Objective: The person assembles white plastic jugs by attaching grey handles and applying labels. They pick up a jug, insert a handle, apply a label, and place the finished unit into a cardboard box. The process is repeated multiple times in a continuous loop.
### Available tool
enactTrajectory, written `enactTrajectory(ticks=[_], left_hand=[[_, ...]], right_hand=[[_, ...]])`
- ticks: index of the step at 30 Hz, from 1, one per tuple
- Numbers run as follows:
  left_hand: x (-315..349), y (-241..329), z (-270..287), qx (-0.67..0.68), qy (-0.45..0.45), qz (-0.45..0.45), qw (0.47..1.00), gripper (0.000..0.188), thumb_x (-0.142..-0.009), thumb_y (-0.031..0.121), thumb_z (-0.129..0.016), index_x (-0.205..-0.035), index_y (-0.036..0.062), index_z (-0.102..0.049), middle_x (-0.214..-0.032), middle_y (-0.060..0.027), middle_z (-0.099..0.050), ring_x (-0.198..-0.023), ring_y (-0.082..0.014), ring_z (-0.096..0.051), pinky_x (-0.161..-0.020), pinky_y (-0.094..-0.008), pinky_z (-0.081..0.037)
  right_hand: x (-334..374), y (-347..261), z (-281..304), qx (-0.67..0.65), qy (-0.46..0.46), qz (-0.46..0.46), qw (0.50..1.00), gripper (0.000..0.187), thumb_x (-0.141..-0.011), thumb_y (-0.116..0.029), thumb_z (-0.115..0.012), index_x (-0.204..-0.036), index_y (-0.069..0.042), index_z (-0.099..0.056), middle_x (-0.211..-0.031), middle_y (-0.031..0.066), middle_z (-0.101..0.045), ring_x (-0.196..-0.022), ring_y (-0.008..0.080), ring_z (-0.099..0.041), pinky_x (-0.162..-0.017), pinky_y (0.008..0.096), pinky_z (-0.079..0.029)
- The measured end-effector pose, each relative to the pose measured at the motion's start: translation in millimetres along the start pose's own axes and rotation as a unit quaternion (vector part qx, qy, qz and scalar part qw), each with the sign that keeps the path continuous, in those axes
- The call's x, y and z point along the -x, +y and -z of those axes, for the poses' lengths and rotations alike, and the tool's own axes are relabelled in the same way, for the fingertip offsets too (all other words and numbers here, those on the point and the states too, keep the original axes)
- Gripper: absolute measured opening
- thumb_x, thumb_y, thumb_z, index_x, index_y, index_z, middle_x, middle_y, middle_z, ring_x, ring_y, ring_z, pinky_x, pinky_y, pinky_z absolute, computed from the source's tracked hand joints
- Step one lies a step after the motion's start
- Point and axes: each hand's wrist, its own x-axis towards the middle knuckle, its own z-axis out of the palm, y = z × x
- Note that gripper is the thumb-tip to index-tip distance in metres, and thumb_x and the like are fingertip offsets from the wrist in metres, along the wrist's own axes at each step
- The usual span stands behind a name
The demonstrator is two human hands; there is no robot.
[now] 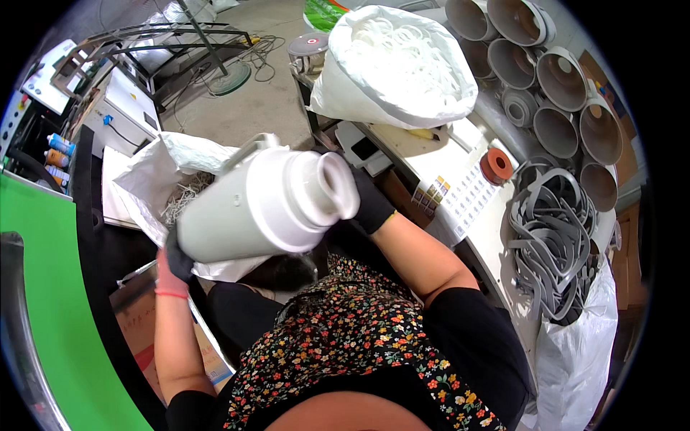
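A pale grey thermos jug (233,212) lies tilted in front of me, its open white neck (332,185) pointing right and a side handle (251,149) along its far side. My left hand (176,260), in a red and black glove, is closed around the base end. At the neck end my right hand (370,201), in a black glove, grips the jug from behind, with its fingers mostly hidden. The neck area is slightly smeared by motion.
On the right bench sit a white sack of white rings (345,79), an orange tape roll (496,167), a sticker sheet (467,201), grey handles (550,237) and stacked grey jug shells (564,79). A scrap bag (140,179) and green-topped machine (43,287) stand left.
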Motion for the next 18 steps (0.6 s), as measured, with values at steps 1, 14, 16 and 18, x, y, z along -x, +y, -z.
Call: enactTrajectory(ticks=[1,14,16,18], left_hand=[[17,0,-13,0.285,-0.011,0.161,0.945,0.042,-0.092,0.009,-0.055,-0.132,-0.0006,-0.049,-0.125,-0.0136,-0.058,-0.112,-0.0230,-0.057,-0.094,-0.0334,-0.047],[1,272,-102,-0.166,-0.362,-0.317,0.861,0.088,-0.051,0.059,-0.082,-0.118,0.0054,-0.063,-0.138,-0.0281,-0.043,-0.124,-0.0508,-0.043,-0.104,-0.0550,-0.033],[4,279,-98,-0.208,-0.365,-0.282,0.862,0.081,-0.051,0.059,-0.081,-0.112,0.0077,-0.067,-0.137,-0.0260,-0.045,-0.124,-0.0480,-0.044,-0.105,-0.0542,-0.032],[7,262,-104,-0.189,-0.381,-0.290,0.857,0.072,-0.053,0.056,-0.081,-0.105,0.0083,-0.070,-0.135,-0.0219,-0.048,-0.124,-0.0456,-0.045,-0.106,-0.0572,-0.030]], right_hand=[[-9,11,20,0.091,-0.064,0.101,0.989,0.027,-0.094,-0.012,-0.057,-0.120,-0.003,-0.058,-0.114,0.0095,-0.063,-0.103,0.0169,-0.062,-0.097,0.0313,-0.047],[45,17,-27,0.189,-0.219,0.019,0.957,0.045,-0.101,-0.023,-0.043,-0.139,0.000,-0.044,-0.138,0.0109,-0.051,-0.124,0.0187,-0.049,-0.107,0.0319,-0.036],[50,3,-21,0.129,-0.174,-0.062,0.974,0.043,-0.098,-0.020,-0.048,-0.134,0.003,-0.047,-0.123,0.0143,-0.058,-0.112,0.0187,-0.056,-0.097,0.0323,-0.043],[46,-10,-24,-0.028,-0.032,-0.246,0.968,0.041,-0.095,-0.019,-0.052,-0.128,0.007,-0.051,-0.101,0.0196,-0.065,-0.093,0.0186,-0.065,-0.081,0.0325,-0.050]])
